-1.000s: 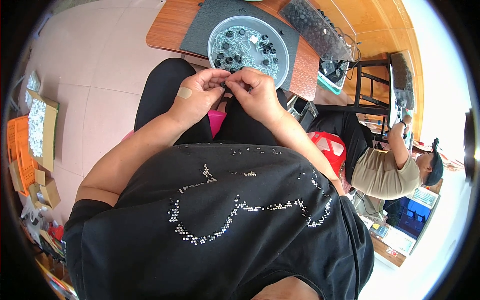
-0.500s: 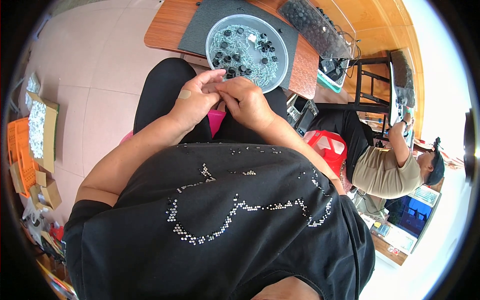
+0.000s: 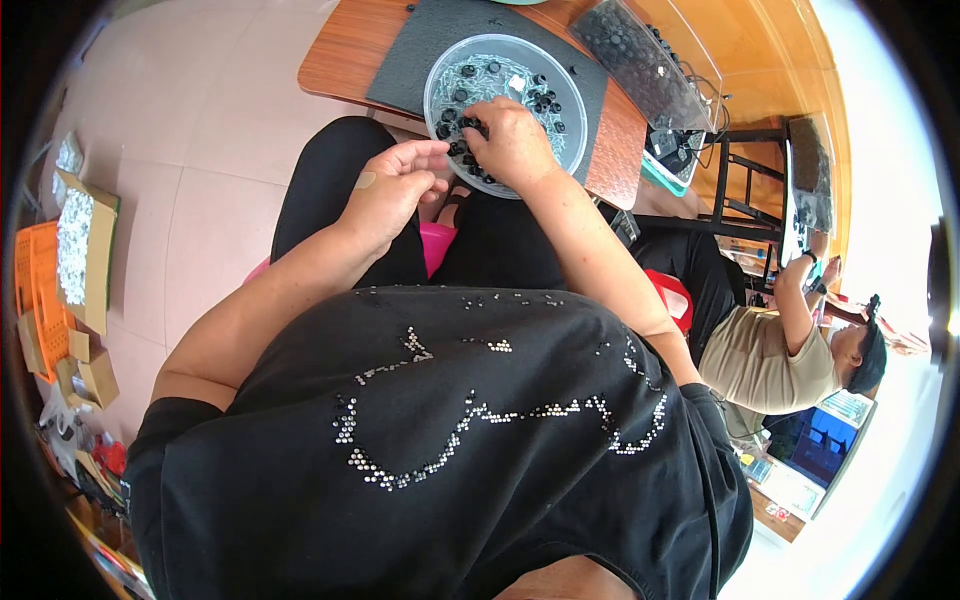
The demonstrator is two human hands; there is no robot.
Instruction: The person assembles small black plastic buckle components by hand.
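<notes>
A clear round tub (image 3: 578, 100) holds many thin silvery screws (image 3: 490, 50) and small black round plastic parts (image 3: 468, 71). My right hand (image 3: 515, 145) reaches into it from the near side, its thumb and fingertips closing around one black part (image 3: 474, 127). Just left of the tub's near rim is my left hand (image 3: 392, 190), palm side turned inward. Its fingers are curled, the index finger straighter than the others. Whatever it may hold is hidden by the fingers. A tan plaster sticks to the back of this hand.
The tub stands on a dark mat (image 3: 405, 60) on a brown wooden table (image 3: 335, 50). A clear bin (image 3: 650, 75) of black parts is at the back right. Another person (image 3: 770, 360) sits at the right. Cardboard boxes (image 3: 100, 260) and an orange crate (image 3: 35, 290) stand at the left.
My hands were together at the tub's near edge. The right hand has moved away and forward into the tub; the left hand has stayed nearly in place.
</notes>
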